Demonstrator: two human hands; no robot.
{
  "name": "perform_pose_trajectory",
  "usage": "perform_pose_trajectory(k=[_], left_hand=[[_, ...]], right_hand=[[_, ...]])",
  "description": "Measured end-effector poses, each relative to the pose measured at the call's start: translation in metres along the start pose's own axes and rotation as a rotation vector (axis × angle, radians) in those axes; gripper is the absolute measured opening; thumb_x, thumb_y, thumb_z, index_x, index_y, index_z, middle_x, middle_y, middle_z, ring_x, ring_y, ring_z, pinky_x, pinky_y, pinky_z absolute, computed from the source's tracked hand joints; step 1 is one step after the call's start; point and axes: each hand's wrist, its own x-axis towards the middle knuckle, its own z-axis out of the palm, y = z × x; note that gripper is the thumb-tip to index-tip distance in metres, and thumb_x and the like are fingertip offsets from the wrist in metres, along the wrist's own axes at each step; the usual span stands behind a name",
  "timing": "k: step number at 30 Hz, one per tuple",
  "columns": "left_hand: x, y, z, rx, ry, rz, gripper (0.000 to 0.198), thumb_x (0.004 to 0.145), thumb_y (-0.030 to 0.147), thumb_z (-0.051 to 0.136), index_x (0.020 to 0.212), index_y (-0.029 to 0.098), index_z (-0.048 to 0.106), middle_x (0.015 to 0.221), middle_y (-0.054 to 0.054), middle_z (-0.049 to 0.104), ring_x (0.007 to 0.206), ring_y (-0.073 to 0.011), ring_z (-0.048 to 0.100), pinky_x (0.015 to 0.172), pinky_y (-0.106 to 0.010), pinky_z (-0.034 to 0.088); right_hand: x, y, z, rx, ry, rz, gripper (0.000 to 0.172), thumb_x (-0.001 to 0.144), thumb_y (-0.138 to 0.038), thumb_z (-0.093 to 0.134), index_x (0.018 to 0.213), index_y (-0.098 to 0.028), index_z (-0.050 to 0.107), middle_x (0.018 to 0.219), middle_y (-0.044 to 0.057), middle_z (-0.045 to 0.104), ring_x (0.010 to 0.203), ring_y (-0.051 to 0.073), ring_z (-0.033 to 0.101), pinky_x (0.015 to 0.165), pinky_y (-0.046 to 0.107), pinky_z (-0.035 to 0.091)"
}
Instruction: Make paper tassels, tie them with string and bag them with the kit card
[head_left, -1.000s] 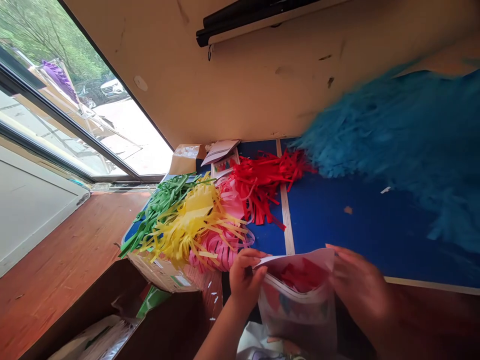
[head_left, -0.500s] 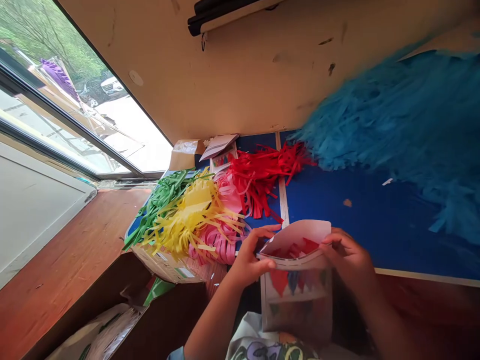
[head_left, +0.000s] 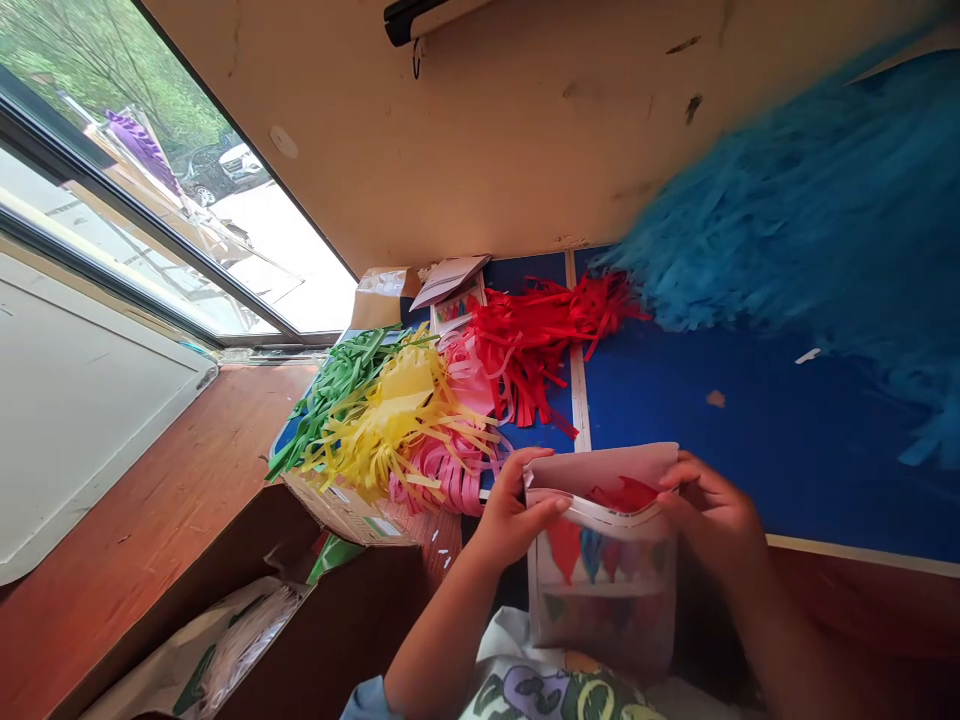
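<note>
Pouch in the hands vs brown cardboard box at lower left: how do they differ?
The pouch is whitish with coloured pennant shapes; the box is brown cardboard. The left hand and right hand grip the pouch; neither touches the box. Red material shows in the pouch, pale material in the box. Both are open.

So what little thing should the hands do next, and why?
I'd probably press the mouth of the bag together: it gapes open, red material already sits inside near the top, and the left hand and right hand are holding opposite sides of the opening.
</note>
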Motion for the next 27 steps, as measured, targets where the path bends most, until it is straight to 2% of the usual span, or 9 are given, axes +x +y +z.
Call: perform_pose_trajectory(k=[3,7,13,16,19,21,23,27], left_hand=[[-0.002,-0.001,0.001,-0.097,0.006,0.038,0.033,0.072,0.032,0.073,0.1,0.022,0.059,0.103,-0.005,0.063,0.096,-0.0202,0.059,0.086,-0.031,0.045],[-0.002,0.0,0.004,-0.277,-0.057,0.061,0.024,0.076,0.029,0.07,0.094,0.022,0.056,0.103,-0.006,0.067,0.098,-0.0208,0.062,0.083,-0.033,0.046],[-0.001,0.001,0.005,-0.318,-0.064,0.109,0.014,0.075,0.024,0.072,0.08,0.019,0.059,0.1,-0.007,0.07,0.095,-0.0202,0.064,0.077,-0.03,0.048],[-0.001,0.0,0.003,-0.342,-0.049,0.138,0.017,0.071,0.024,0.075,0.08,0.019,0.061,0.099,-0.007,0.07,0.094,-0.0201,0.064,0.078,-0.031,0.048],[-0.002,-0.001,0.002,-0.348,-0.047,0.161,0.017,0.071,0.023,0.075,0.079,0.019,0.061,0.098,-0.006,0.07,0.093,-0.0193,0.064,0.079,-0.031,0.048],[-0.002,-0.002,0.001,-0.339,-0.054,0.173,0.016,0.071,0.021,0.075,0.078,0.018,0.06,0.097,-0.006,0.07,0.092,-0.019,0.064,0.079,-0.031,0.048],[-0.003,-0.002,0.0,-0.323,-0.062,0.184,0.015,0.072,0.02,0.074,0.076,0.018,0.06,0.097,-0.006,0.07,0.091,-0.0184,0.064,0.079,-0.03,0.048],[-0.003,-0.002,0.0,-0.309,-0.054,0.186,0.014,0.073,0.021,0.073,0.075,0.018,0.059,0.096,-0.005,0.07,0.09,-0.0182,0.064,0.077,-0.029,0.048]], right_hand=[[-0.001,0.002,-0.002,-0.061,-0.025,-0.026,0.024,0.069,-0.043,0.07,0.067,-0.022,0.059,0.071,0.0,0.054,0.064,0.014,0.05,0.059,0.024,0.04],[0.0,0.005,-0.001,-0.032,-0.032,-0.084,0.022,0.07,-0.039,0.07,0.066,-0.022,0.058,0.073,0.001,0.058,0.066,0.015,0.053,0.058,0.024,0.043],[-0.001,0.007,-0.001,0.04,-0.103,-0.157,0.013,0.075,-0.033,0.068,0.071,-0.021,0.063,0.097,0.006,0.064,0.08,0.018,0.06,0.063,0.026,0.048],[-0.001,0.007,0.0,0.041,-0.054,-0.208,0.008,0.073,-0.027,0.069,0.073,-0.022,0.062,0.101,0.006,0.063,0.09,0.02,0.059,0.067,0.027,0.05],[-0.001,0.003,0.003,0.203,0.014,-0.224,0.018,0.071,-0.02,0.071,0.081,-0.026,0.057,0.099,0.002,0.063,0.088,0.018,0.062,0.07,0.029,0.052],[-0.002,-0.002,0.004,0.301,0.0,-0.186,0.027,0.072,-0.021,0.071,0.093,-0.029,0.055,0.099,0.001,0.064,0.084,0.017,0.064,0.069,0.03,0.054],[-0.005,-0.009,0.005,0.299,-0.054,-0.095,0.037,0.073,-0.028,0.072,0.105,-0.03,0.054,0.1,0.003,0.065,0.085,0.019,0.065,0.07,0.031,0.055],[-0.013,-0.024,0.007,0.191,-0.097,0.141,0.038,0.069,-0.037,0.074,0.102,-0.024,0.06,0.1,0.007,0.067,0.086,0.02,0.065,0.074,0.029,0.054]])
